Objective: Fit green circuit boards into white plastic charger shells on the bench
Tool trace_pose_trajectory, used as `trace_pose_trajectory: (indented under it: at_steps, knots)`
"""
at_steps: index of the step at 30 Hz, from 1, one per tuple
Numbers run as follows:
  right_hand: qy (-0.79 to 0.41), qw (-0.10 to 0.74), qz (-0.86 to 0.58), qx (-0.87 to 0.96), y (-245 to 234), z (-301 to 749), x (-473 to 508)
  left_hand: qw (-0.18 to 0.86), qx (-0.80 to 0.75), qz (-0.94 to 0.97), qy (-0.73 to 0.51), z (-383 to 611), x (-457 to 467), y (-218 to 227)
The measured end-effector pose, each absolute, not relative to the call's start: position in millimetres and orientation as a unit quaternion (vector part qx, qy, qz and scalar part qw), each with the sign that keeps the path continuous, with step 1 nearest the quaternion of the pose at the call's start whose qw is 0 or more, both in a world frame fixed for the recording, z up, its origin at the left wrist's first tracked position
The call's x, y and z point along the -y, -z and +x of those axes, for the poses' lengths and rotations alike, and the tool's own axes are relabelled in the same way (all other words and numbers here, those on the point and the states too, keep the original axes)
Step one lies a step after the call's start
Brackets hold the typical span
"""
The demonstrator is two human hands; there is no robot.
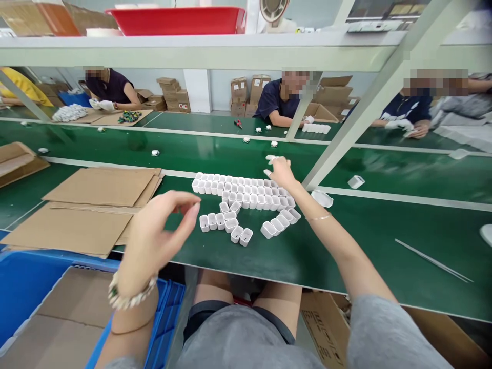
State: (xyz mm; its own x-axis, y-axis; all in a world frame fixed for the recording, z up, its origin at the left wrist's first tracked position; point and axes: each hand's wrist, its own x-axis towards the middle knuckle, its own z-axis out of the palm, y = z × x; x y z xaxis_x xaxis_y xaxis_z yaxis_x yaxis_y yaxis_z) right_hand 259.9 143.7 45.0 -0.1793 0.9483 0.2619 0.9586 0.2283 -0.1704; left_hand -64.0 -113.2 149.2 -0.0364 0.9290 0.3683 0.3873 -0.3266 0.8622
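My left hand hovers over the bench, left of the white cups. Its thumb and index fingertips come together, and no object shows between them. My right hand reaches past the far rows to the belt edge. White coverings sit on its thumb and index tips, which are spread apart with nothing visible between them. Several small white open-topped cups stand in tight rows below it. Nearer me, a loose cluster of cups and a short slanted line of cups stand on the green bench.
Flat cardboard sheets lie left, above a blue crate. Small white parts dot the green belt. A slanted post rises beside my right arm. Thin rods lie right. Co-workers sit across the belt.
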Motion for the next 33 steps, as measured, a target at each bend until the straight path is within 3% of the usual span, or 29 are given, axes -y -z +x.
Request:
trace_pose_trajectory:
  at_steps: [3,6,9,18,27,33]
  knots:
    - [-0.005,0.047,-0.464,0.885,-49.0,227.5,-93.6,0.167,-0.639,0.725,-0.194,-51.9,39.8,-110.9]
    - [0.001,-0.041,-0.367,0.929,-39.7,198.7,-55.2,0.187,-0.662,0.719,-0.1,-40.1,-10.4,-62.6]
    - [0.016,-0.089,-0.362,0.928,-27.5,182.3,-41.8,0.197,-0.662,0.722,-0.045,-28.3,-32.2,-29.5]
    - [0.029,-0.095,-0.37,0.924,-28.4,175.5,-37.7,0.188,-0.658,0.728,-0.043,-19.2,-38.6,-14.3]
    - [0.078,-0.018,-0.349,0.934,-62.4,165.7,-39.5,0.134,-0.652,0.739,-0.109,-36.9,-29.8,-50.0]
    - [0.035,0.0,-0.307,0.951,-51.7,132.3,-63.0,0.124,-0.675,0.721,-0.098,-70.4,-29.3,-55.4]
